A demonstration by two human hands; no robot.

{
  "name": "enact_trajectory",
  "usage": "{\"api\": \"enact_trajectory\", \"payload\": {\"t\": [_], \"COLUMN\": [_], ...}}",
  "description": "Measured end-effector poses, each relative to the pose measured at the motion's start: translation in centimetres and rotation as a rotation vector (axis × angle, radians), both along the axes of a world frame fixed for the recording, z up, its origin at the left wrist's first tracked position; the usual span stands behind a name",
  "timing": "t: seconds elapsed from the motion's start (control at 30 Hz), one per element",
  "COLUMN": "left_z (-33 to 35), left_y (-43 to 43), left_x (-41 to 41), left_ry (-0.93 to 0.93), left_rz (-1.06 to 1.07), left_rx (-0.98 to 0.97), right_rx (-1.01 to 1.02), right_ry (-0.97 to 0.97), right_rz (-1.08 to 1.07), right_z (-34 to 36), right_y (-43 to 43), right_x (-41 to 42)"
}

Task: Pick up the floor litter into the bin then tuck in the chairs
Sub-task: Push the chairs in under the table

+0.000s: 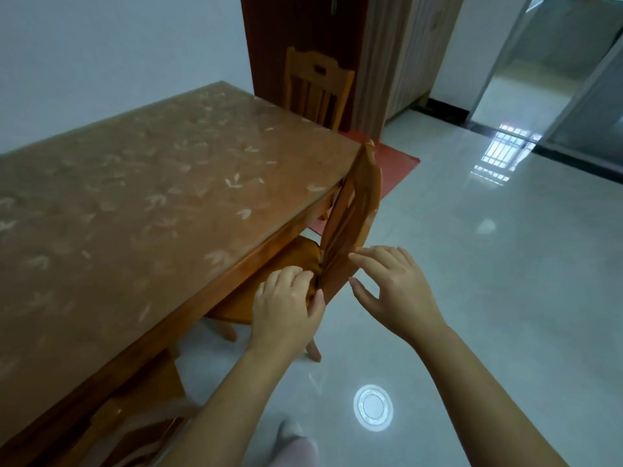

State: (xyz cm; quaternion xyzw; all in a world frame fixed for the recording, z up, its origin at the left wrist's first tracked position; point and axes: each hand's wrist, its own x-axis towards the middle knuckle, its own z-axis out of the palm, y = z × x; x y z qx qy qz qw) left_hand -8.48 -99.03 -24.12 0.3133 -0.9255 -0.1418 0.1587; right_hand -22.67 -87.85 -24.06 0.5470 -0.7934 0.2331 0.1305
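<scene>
A wooden chair [354, 210] stands at the long side of the wooden table [141, 203], its seat partly under the table edge and its back seen edge-on. My left hand [286, 301] grips the near end of the chair's backrest, fingers curled over its top and thumb against its outer face. My right hand [391, 288] hovers just to the right of the backrest, fingers spread and loosely bent, fingertips at or almost at the wood. A second chair [317, 89] stands at the table's far end. A third chair [135, 419] sits tucked under the table at lower left.
Glossy pale floor tiles [488, 298] stretch to the right, with a round lamp reflection [373, 407] near my foot [296, 443]. A red mat [394, 163] lies beyond the chair. A dark wooden door [303, 38] and an open doorway [526, 79] are at the back.
</scene>
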Motion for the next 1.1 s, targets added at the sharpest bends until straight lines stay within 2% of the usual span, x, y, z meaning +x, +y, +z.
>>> {"api": "enact_trajectory", "payload": {"t": [0.37, 0.63, 0.87, 1.1], "left_z": [-1.7, -2.8, -3.4, -4.7], "left_y": [-6.9, -7.6, -5.7, -2.8], "left_x": [-12.9, -19.8, -25.7, -29.4], "left_ry": [0.043, -0.068, -0.059, -0.024], "left_rz": [-0.063, -0.006, 0.297, 0.438], "left_rx": [0.183, 0.289, 0.401, 0.49], "right_rx": [0.18, 0.319, 0.352, 0.295], "right_ry": [0.05, 0.038, -0.039, 0.023], "right_rz": [0.005, 0.17, 0.42, 0.675], "right_z": [-0.9, -2.2, -3.8, -5.3], "right_y": [-6.1, -8.8, -10.8, -13.0], "right_x": [-13.2, -22.4, -30.6, -34.0]}}
